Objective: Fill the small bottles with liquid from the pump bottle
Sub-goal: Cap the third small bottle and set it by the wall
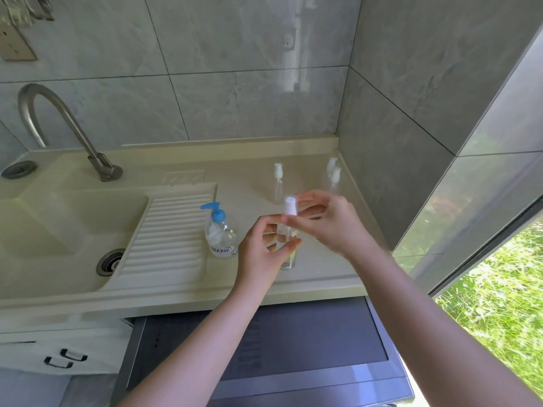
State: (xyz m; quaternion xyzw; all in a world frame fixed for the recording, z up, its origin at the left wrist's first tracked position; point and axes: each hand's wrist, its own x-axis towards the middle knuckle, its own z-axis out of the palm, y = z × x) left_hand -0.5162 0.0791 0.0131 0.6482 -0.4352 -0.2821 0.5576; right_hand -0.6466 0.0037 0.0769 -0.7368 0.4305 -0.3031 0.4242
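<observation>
Centre frame, the left hand [264,245] grips a slim clear plastic bottle [289,245]; the right hand [326,218] pinches its white cap [290,205]. Probably light and slippery: hold mid-body. The blue-topped pump bottle [220,233] stands left.

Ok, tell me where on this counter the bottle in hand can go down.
Bare counter lies between the soap dish and the small bottles at the back. Another bare strip runs along the front edge, right of the washboard. It is crowded around the pump bottle, both hands and the held bottle.
</observation>
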